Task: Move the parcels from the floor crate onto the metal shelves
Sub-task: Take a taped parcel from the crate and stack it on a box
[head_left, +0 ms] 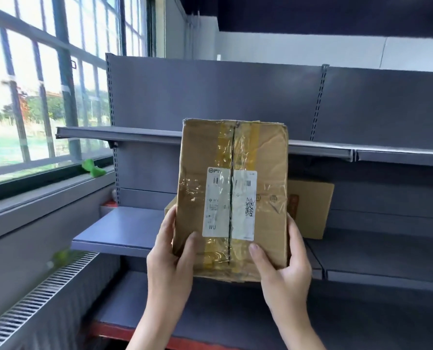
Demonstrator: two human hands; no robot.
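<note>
While both hands support it, the cardboard parcel is held upright in the air in front of the metal shelves, its taped seam and white shipping label facing the camera. The left hand grips the lower left edge, thumb curled onto the front face and fingers behind. The right hand grips the lower right corner in the same manner, thumb on the front. Behind the parcel, a second cardboard box rests on the middle shelf, partly hidden. The upper shelf runs across behind the parcel's top. A large barred window and a radiator grille lie to the left.
</note>
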